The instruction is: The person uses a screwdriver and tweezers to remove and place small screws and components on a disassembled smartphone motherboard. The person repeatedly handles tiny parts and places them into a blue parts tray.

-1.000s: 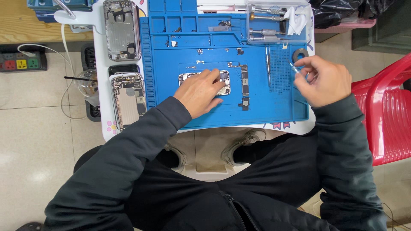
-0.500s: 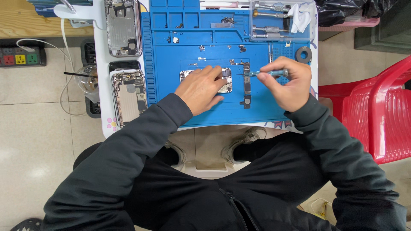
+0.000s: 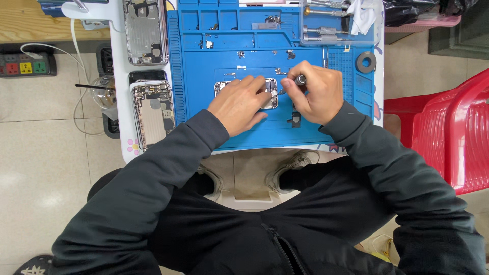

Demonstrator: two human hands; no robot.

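A small opened phone frame lies in the middle of the blue repair mat. My left hand lies flat on it, fingers spread, covering most of it. My right hand is closed around a thin screwdriver, whose tip points down-left at the frame's right edge. A small dark component lies on the mat just below my right hand.
Two opened phone housings lie on the white table left of the mat. Tools and a white cloth sit at the mat's top right, a black ring beside them. A red plastic chair stands right; a power strip lies left.
My right hand has moved left from the mat's right edge to the phone frame, bringing the screwdriver tip onto it. My left hand has stayed on the frame.
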